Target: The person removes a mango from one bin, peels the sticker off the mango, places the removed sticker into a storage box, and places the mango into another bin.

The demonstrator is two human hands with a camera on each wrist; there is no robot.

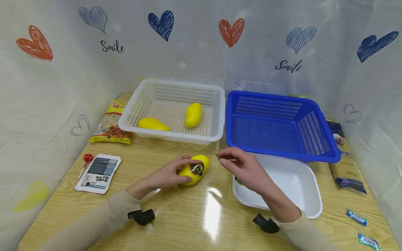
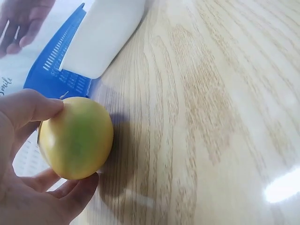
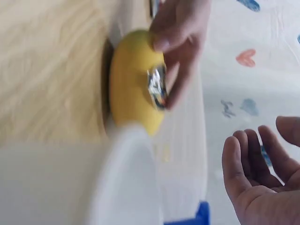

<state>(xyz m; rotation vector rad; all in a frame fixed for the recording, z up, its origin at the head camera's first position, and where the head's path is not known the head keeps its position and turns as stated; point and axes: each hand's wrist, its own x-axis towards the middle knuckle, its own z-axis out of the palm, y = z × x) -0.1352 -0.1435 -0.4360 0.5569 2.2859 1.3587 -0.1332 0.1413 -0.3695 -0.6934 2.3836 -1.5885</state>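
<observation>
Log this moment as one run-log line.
left hand: holds mango on table | right hand: open, over white tray | white basket: two mangoes

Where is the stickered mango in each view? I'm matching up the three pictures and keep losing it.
Head: the mango lies on the table at centre, gripped by the left hand.
Left wrist: mango at lower left, in the left hand.
Right wrist: mango at upper centre, blurred, sticker facing the camera.
Shared landmark: the blue basket, also at and.
</observation>
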